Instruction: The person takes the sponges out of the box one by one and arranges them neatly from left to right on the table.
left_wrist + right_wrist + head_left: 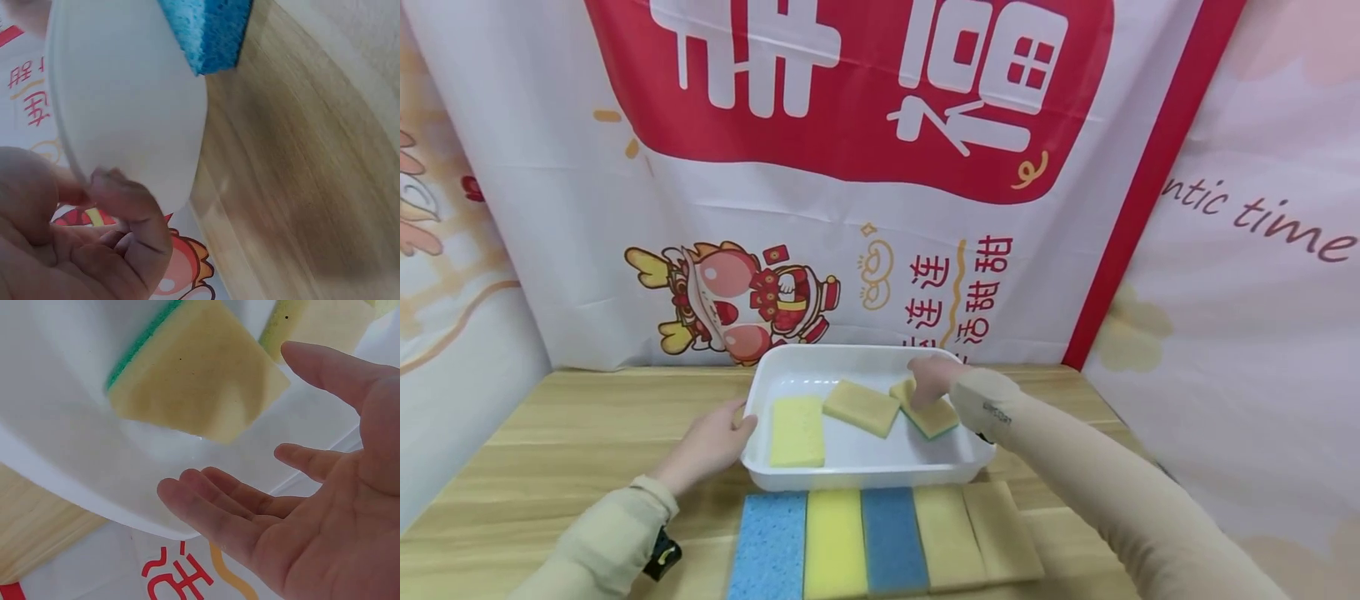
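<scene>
A white plastic tub (868,477) holds three sponges: a pale yellow one (797,431) at its left, a beige one (861,407) lying askew in the middle, and a beige sponge with a green underside (194,375) at its right. My left hand (715,442) grips the tub's left rim, thumb and curled fingers at its edge in the left wrist view. Over the right end of the tub reaches my right hand (934,379), above the green-backed sponge. In the right wrist view its fingers are spread and nothing lies between them.
In front of the tub, a row of sponges lies side by side: light blue (769,546), yellow (836,542), dark blue (895,542) and two beige ones (950,537) at the right. They rest on a wooden table (497,483). A printed cloth (850,200) hangs behind the tub.
</scene>
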Motion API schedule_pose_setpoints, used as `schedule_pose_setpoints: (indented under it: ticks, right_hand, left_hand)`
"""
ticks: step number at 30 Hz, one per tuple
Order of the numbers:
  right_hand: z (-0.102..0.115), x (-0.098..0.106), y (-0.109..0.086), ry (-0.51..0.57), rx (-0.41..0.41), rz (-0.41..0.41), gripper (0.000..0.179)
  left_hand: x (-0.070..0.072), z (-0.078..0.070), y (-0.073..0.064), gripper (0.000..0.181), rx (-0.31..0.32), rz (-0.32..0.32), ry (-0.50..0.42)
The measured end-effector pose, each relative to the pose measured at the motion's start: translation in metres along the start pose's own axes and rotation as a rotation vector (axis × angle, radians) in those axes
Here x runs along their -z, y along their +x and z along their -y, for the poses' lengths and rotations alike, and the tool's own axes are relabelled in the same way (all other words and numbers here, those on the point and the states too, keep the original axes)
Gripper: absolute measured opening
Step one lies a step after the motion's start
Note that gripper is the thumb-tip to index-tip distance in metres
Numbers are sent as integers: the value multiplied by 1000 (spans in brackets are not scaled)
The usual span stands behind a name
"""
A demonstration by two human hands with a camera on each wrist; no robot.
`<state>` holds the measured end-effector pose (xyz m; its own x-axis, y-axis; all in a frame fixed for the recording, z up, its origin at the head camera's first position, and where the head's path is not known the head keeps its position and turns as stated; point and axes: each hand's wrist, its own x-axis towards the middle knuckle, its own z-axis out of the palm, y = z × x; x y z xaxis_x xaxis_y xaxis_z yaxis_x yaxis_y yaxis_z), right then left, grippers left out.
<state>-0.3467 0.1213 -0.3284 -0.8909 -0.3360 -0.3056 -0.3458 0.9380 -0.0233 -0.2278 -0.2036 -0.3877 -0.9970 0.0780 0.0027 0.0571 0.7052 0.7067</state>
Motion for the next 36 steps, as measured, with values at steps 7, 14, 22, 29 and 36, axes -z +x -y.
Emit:
schedule_pose_setpoints:
  ticks: [7, 14, 22, 29, 36]
  right_hand:
    - [-2, -9, 14, 112, -81, 47, 83]
    - [-8, -24, 34, 189, -123, 64, 96]
    - [6, -28, 24, 195, -174, 60, 91]
    - [9, -30, 25, 159, -154, 89, 71]
    - [4, -26, 28, 217, -216, 147, 79]
  left_hand:
    - [-6, 1, 5, 51, -44, -25, 30]
    - [-7, -4, 5, 52, 17, -42, 53]
    - [-9, -7, 10, 52, 63, -90, 72]
    - [-22, -1, 16, 47, 9, -214, 85]
    - [-28, -8, 18, 50, 67, -222, 127]
